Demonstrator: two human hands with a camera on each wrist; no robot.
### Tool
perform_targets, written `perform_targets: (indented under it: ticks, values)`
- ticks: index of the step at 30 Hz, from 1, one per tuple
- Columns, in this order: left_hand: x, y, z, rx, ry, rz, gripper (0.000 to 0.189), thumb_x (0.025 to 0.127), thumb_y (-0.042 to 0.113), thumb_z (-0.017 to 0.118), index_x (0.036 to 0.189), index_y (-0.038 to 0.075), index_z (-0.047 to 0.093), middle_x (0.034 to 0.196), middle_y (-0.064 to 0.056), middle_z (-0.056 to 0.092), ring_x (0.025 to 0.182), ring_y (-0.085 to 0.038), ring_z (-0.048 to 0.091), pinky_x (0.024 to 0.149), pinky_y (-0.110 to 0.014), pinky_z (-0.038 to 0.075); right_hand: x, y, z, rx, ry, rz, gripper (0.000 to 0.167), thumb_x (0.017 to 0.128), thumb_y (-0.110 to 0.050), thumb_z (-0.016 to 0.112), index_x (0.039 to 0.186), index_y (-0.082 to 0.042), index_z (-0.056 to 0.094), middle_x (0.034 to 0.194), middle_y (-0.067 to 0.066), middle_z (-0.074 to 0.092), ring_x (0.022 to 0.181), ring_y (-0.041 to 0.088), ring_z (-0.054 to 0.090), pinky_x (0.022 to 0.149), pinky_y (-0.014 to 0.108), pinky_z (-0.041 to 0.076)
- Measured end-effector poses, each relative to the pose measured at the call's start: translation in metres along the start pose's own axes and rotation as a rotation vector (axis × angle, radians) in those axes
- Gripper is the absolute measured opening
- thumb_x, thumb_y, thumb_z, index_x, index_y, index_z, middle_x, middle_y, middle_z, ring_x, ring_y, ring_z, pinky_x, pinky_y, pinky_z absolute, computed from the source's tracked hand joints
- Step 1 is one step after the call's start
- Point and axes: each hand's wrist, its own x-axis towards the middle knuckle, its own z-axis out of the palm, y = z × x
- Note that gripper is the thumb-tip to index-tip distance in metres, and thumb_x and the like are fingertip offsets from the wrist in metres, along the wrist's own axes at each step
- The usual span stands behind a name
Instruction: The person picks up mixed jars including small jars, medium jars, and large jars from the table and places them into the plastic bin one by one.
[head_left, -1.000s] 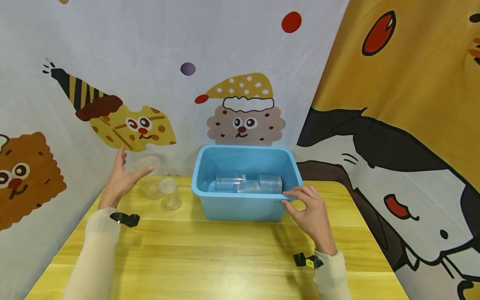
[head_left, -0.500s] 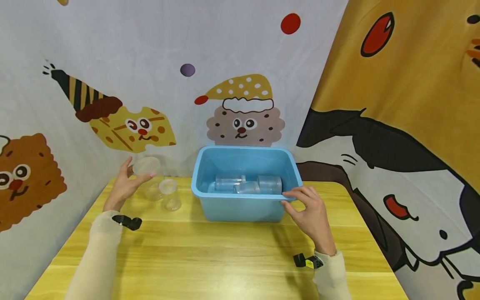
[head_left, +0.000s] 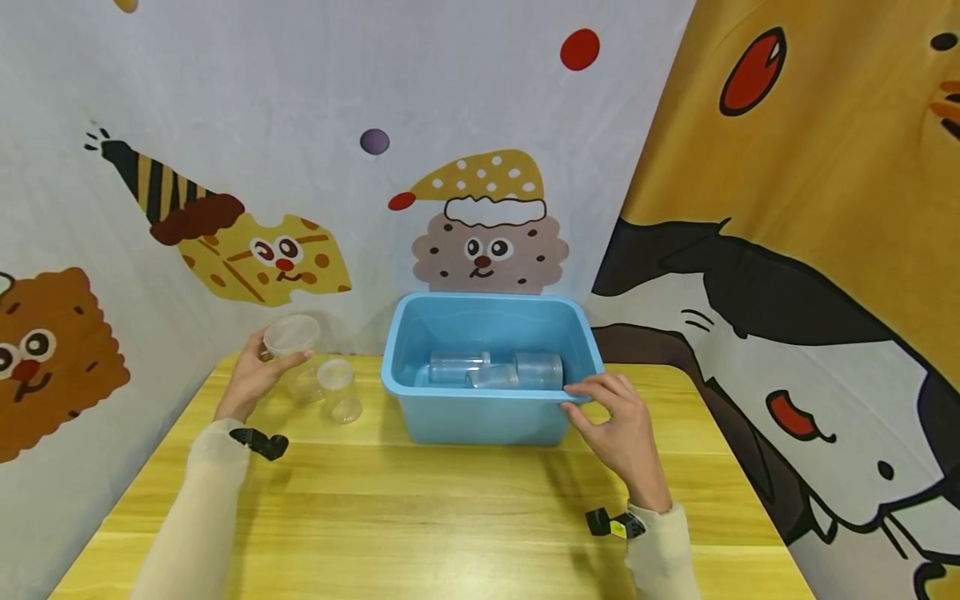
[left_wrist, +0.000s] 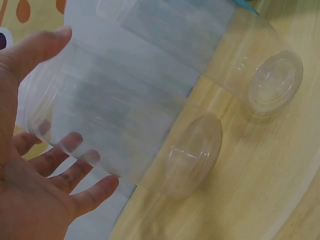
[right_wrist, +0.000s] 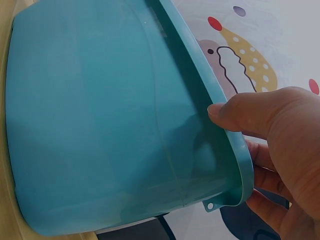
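At the left of the table stands a large clear plastic jar (head_left: 292,335) with a pale lid. My left hand (head_left: 252,377) is round its upper part, thumb on the near side and fingers on the far side. In the left wrist view the fingertips (left_wrist: 91,156) touch the jar's wall. Close by on the right is a smaller clear jar (head_left: 339,392), upright. My right hand (head_left: 618,429) pinches the front right rim of a blue plastic bin (head_left: 480,417), with the thumb (right_wrist: 235,112) outside and the other fingers over the rim.
Inside the bin several clear plastic jars (head_left: 538,371) lie on their sides. The bin stands on a wooden table (head_left: 420,517), near its back edge. A printed cloth (head_left: 315,100) with cartoon figures hangs right behind the table and along its sides.
My left hand has come down and right from above and beside the large jar, and its fingers have closed in round it. The right hand has stayed on the bin's rim.
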Motion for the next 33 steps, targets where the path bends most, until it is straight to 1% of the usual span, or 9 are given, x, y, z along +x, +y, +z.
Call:
perform_targets:
  ticks: [2, 4, 7, 10, 14, 17, 26, 33]
  values:
    - [-0.001, 0.0, 0.001, 0.009, 0.019, 0.002, 0.109, 0.09, 0.053, 0.075, 0.166, 0.016, 0.005, 0.163, -0.023, 0.027, 0.137, -0.04, 0.038, 0.096, -0.045, 0.045, 0.0, 0.0, 0.0, 0.0, -0.001, 0.0, 0.023, 0.08, -0.013, 0.089, 0.102, -0.013, 0.081, 0.101, 0.001, 0.073, 0.094, 0.018, 0.057, 0.08, 0.032, 0.046]
    - [-0.002, 0.001, 0.001, 0.023, 0.036, 0.004, 0.108, 0.09, 0.055, 0.074, 0.166, 0.015, 0.009, 0.16, -0.022, 0.031, 0.132, -0.036, 0.041, 0.091, -0.037, 0.044, 0.0, 0.0, 0.0, 0.002, -0.002, -0.001, 0.023, 0.08, -0.013, 0.089, 0.102, -0.013, 0.081, 0.101, 0.001, 0.073, 0.094, 0.018, 0.057, 0.08, 0.032, 0.046]
    - [-0.003, 0.002, 0.002, 0.028, 0.044, 0.001, 0.107, 0.09, 0.055, 0.074, 0.166, 0.015, 0.01, 0.159, -0.021, 0.032, 0.132, -0.036, 0.042, 0.09, -0.035, 0.044, 0.0, 0.0, 0.0, 0.001, -0.003, -0.001, 0.023, 0.08, -0.013, 0.089, 0.102, -0.013, 0.081, 0.101, 0.001, 0.073, 0.095, 0.018, 0.057, 0.08, 0.032, 0.046]
    - [-0.003, 0.002, 0.002, 0.016, 0.043, 0.0, 0.107, 0.09, 0.056, 0.074, 0.166, 0.016, 0.01, 0.16, -0.021, 0.031, 0.136, -0.038, 0.041, 0.093, -0.04, 0.045, 0.0, -0.001, 0.0, 0.004, -0.001, -0.002, 0.023, 0.08, -0.012, 0.088, 0.102, -0.012, 0.081, 0.101, 0.001, 0.073, 0.094, 0.018, 0.057, 0.08, 0.031, 0.046]
    - [-0.003, 0.002, 0.001, -0.004, 0.038, 0.002, 0.107, 0.09, 0.056, 0.073, 0.166, 0.019, 0.009, 0.164, -0.021, 0.027, 0.143, -0.042, 0.036, 0.102, -0.051, 0.044, 0.0, -0.001, -0.001, 0.0, 0.001, -0.003, 0.023, 0.08, -0.012, 0.089, 0.102, -0.013, 0.081, 0.101, 0.001, 0.073, 0.094, 0.019, 0.057, 0.08, 0.031, 0.046]
    - [-0.003, 0.004, 0.0, 0.002, 0.043, 0.007, 0.107, 0.09, 0.056, 0.074, 0.166, 0.018, 0.009, 0.165, -0.022, 0.026, 0.145, -0.044, 0.034, 0.104, -0.055, 0.043, 0.001, -0.001, -0.001, -0.007, 0.002, -0.006, 0.023, 0.08, -0.013, 0.089, 0.102, -0.013, 0.081, 0.101, 0.001, 0.073, 0.094, 0.019, 0.058, 0.08, 0.032, 0.047]
    - [-0.009, 0.012, -0.005, 0.075, 0.069, 0.035, 0.105, 0.089, 0.055, 0.075, 0.166, 0.016, 0.014, 0.164, -0.023, 0.027, 0.144, -0.049, 0.029, 0.1, -0.06, 0.043, 0.001, 0.0, -0.001, -0.003, -0.008, 0.004, 0.023, 0.081, -0.014, 0.088, 0.103, -0.015, 0.081, 0.102, 0.001, 0.072, 0.095, 0.018, 0.057, 0.082, 0.033, 0.047]
    - [-0.015, 0.019, -0.01, 0.125, 0.092, 0.062, 0.103, 0.088, 0.055, 0.076, 0.165, 0.018, 0.019, 0.161, -0.022, 0.034, 0.142, -0.047, 0.035, 0.093, -0.054, 0.047, 0.0, 0.0, -0.001, -0.004, -0.009, 0.007, 0.023, 0.081, -0.014, 0.088, 0.102, -0.015, 0.081, 0.101, 0.001, 0.073, 0.095, 0.018, 0.057, 0.081, 0.034, 0.047]
